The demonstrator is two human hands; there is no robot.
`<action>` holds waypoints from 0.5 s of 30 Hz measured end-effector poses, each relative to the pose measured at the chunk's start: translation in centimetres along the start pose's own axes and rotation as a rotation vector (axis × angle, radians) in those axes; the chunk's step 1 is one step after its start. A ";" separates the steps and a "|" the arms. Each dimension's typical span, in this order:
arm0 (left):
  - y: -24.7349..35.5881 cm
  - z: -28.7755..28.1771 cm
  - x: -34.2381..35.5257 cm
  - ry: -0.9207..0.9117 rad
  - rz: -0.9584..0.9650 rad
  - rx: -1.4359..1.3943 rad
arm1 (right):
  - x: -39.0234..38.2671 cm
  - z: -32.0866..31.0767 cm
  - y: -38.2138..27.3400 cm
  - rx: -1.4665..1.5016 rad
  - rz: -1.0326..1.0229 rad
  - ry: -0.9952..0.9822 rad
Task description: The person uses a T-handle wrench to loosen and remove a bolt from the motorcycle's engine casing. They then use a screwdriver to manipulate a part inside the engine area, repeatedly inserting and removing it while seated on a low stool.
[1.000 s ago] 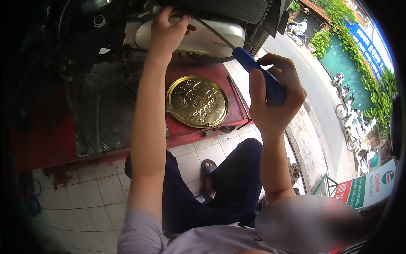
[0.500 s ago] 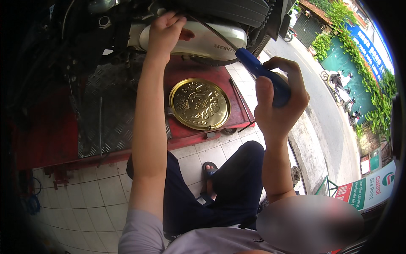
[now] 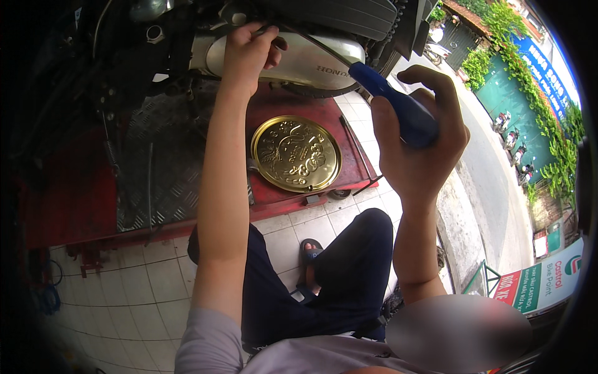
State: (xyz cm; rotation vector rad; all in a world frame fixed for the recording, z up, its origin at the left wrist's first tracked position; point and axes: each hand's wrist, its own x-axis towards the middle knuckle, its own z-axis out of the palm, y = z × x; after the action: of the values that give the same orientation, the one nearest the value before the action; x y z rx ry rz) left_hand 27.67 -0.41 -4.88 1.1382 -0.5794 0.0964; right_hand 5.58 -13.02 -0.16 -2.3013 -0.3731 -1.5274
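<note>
My right hand (image 3: 423,149) holds a screwdriver by its thick blue handle (image 3: 393,103). The handle lies between thumb and palm, with the index finger arched away from it. From the handle, the long metal shaft (image 3: 321,47) runs up and left toward the motorcycle (image 3: 205,37). My left hand (image 3: 248,56) is at the shaft's far end, fingers curled together beside the motorcycle's silver cover (image 3: 296,59). Whatever those fingers pinch is hidden, and so is the screwdriver's tip. The rear tyre (image 3: 349,19) is just above the shaft.
Below my hands, a round gold-coloured embossed tray (image 3: 296,153) lies on the red lift platform (image 3: 265,103). A dark metal rod (image 3: 358,146) rests along the platform's right edge. Tread plate (image 3: 168,162) covers its middle. Parked motorbikes (image 3: 514,140) stand across the street.
My right hand has shifted slightly right, and its index finger has lifted farther off the blue handle. The left hand has turned a little at the shaft's end, staying in nearly the same place.
</note>
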 end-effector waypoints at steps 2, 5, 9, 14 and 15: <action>0.0 0.2 -0.1 -0.005 -0.001 -0.031 | -0.1 0.1 0.5 -0.016 -0.042 0.012; 0.0 0.4 -0.1 -0.009 -0.006 -0.091 | -0.4 0.6 1.1 -0.041 -0.123 0.073; -0.3 0.6 0.0 0.033 -0.017 -0.155 | -0.8 0.4 0.8 -0.056 -0.077 0.023; -0.6 0.9 0.0 0.109 -0.018 -0.174 | -1.2 0.1 1.4 -0.042 -0.115 -0.006; -0.6 0.8 0.2 0.107 -0.011 -0.169 | -1.2 0.1 1.4 -0.026 -0.125 -0.013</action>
State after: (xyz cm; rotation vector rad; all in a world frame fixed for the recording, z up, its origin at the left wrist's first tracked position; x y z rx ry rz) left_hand 27.75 -1.41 -5.10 0.9657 -0.4767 0.0966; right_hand 5.79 -14.31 -1.52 -2.3478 -0.5121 -1.5851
